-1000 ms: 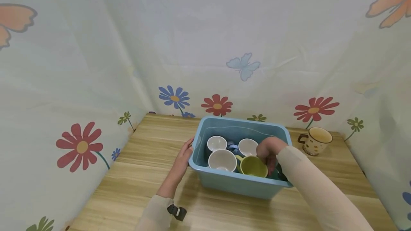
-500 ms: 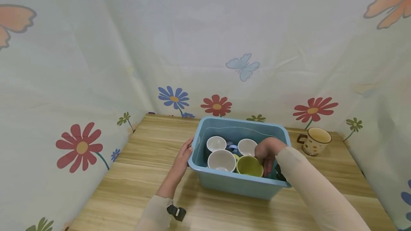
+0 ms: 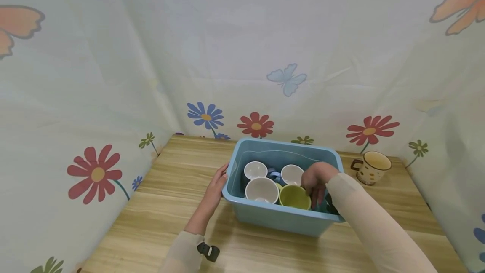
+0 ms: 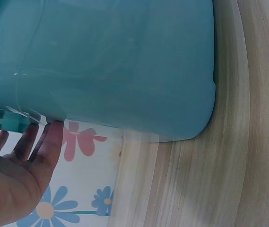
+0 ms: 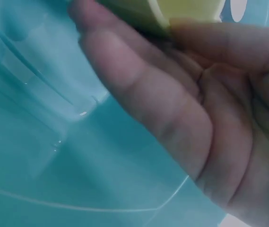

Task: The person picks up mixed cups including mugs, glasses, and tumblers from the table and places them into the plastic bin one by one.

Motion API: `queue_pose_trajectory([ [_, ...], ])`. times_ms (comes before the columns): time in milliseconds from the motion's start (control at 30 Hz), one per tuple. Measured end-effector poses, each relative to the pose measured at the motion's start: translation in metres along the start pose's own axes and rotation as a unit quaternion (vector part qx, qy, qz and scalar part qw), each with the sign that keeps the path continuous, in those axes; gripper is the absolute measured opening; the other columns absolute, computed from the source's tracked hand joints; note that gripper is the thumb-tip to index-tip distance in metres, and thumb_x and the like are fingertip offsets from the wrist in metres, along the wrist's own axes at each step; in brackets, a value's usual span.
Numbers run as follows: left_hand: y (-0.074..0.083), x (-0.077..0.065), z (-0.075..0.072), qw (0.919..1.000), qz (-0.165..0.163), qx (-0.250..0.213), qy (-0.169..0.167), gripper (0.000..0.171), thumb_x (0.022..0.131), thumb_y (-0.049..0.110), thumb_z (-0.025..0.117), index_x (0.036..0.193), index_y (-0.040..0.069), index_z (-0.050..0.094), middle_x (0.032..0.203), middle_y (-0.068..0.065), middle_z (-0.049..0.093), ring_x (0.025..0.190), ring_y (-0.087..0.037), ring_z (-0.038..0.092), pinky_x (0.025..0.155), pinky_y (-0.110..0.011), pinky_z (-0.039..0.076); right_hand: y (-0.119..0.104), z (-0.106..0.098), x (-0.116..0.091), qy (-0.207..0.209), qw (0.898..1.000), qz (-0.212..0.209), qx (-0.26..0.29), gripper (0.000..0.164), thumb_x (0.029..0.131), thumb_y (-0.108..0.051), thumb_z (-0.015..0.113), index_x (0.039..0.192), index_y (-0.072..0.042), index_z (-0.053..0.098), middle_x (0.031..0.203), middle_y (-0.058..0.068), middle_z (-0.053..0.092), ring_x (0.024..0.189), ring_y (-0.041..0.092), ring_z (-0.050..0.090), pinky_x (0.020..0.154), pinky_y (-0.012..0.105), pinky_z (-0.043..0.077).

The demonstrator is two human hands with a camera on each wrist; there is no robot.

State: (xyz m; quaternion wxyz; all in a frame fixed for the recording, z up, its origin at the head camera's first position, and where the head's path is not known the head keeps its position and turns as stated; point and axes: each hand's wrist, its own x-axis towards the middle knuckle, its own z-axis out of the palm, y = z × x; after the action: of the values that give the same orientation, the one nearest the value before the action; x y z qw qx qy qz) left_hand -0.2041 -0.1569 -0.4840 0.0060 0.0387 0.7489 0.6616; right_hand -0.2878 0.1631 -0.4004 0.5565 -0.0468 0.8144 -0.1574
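A light blue plastic tub (image 3: 273,219) stands on the table with several mugs inside. My left hand (image 3: 213,191) rests against its left end; in the left wrist view, extended fingers (image 4: 49,144) touch the tub under the rim. Inside the tub, my right hand (image 3: 317,178) reaches down beside a yellow-green mug (image 3: 295,198) at the front. In the right wrist view, its fingers lie fairly straight along the mug's outer side, and the thumb touches near the rim. To the left sits a large white-lined mug (image 3: 262,190). Two smaller white-lined mugs (image 3: 255,169) stand behind.
A cream mug (image 3: 375,165) with brown spots and a dark handle stands on the wooden table (image 3: 178,167), right of the tub. Behind and at both sides hangs a pale cloth (image 3: 227,54) printed with flowers and butterflies. Part of a blue handle (image 3: 274,175) shows between mugs.
The yellow-green mug has shifted slightly left, closer to the large white-lined mug, and its handle is now mostly hidden. My right hand moved a little with it. My left hand stays in place.
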Motion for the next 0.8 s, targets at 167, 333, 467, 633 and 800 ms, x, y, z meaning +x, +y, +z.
queue_pose_trajectory([
  [167, 0.000, -0.001, 0.000, 1.0000, -0.001, 0.000, -0.002, 0.053, 0.108, 0.024, 0.034, 0.158, 0.005, 0.034, 0.150, -0.031, 0.048, 0.123, -0.041, 0.058, 0.080, -0.029, 0.052, 0.000, -0.006, -0.008, 0.027, 0.999, -0.016, -0.030, 0.027, 0.100, -0.011, 0.058, 0.122, -0.002, 0.069, 0.109, 0.012, 0.078, 0.102, 0.023, 0.076, 0.096, 0.039, 0.059],
  [333, 0.002, -0.001, 0.001, 1.0000, 0.000, 0.006, -0.004, 0.054, 0.108, 0.025, 0.033, 0.158, 0.004, 0.034, 0.151, -0.031, 0.047, 0.126, -0.044, 0.057, 0.082, -0.029, 0.051, 0.000, -0.013, -0.018, 0.063, 0.996, -0.021, -0.055, 0.033, 0.102, -0.016, 0.055, 0.126, 0.003, 0.067, 0.115, 0.017, 0.077, 0.104, 0.026, 0.076, 0.096, 0.041, 0.059],
  [467, 0.003, -0.002, 0.000, 0.9999, 0.001, 0.010, -0.006, 0.054, 0.108, 0.024, 0.033, 0.158, 0.003, 0.033, 0.152, -0.032, 0.046, 0.128, -0.045, 0.056, 0.083, -0.029, 0.052, 0.000, -0.018, -0.022, 0.092, 0.994, -0.026, -0.055, 0.034, 0.103, -0.019, 0.054, 0.126, 0.003, 0.066, 0.116, 0.018, 0.076, 0.099, 0.025, 0.076, 0.092, 0.039, 0.061],
  [633, 0.003, -0.001, 0.000, 0.9999, -0.001, 0.012, -0.005, 0.054, 0.108, 0.025, 0.033, 0.158, 0.004, 0.033, 0.153, -0.031, 0.046, 0.129, -0.045, 0.056, 0.084, -0.029, 0.052, 0.001, -0.021, -0.028, 0.118, 0.990, -0.040, -0.058, 0.032, 0.101, -0.021, 0.055, 0.116, 0.003, 0.069, 0.111, 0.017, 0.076, 0.094, 0.023, 0.075, 0.089, 0.039, 0.062],
  [800, 0.000, -0.001, 0.000, 0.9999, 0.005, 0.012, -0.006, 0.053, 0.108, 0.025, 0.033, 0.157, 0.004, 0.034, 0.151, -0.031, 0.047, 0.128, -0.044, 0.056, 0.085, -0.031, 0.052, 0.002, -0.018, -0.037, 0.156, 0.984, -0.072, -0.055, 0.041, 0.103, -0.023, 0.051, 0.130, 0.005, 0.061, 0.115, 0.018, 0.073, 0.102, 0.029, 0.073, 0.089, 0.043, 0.062],
])
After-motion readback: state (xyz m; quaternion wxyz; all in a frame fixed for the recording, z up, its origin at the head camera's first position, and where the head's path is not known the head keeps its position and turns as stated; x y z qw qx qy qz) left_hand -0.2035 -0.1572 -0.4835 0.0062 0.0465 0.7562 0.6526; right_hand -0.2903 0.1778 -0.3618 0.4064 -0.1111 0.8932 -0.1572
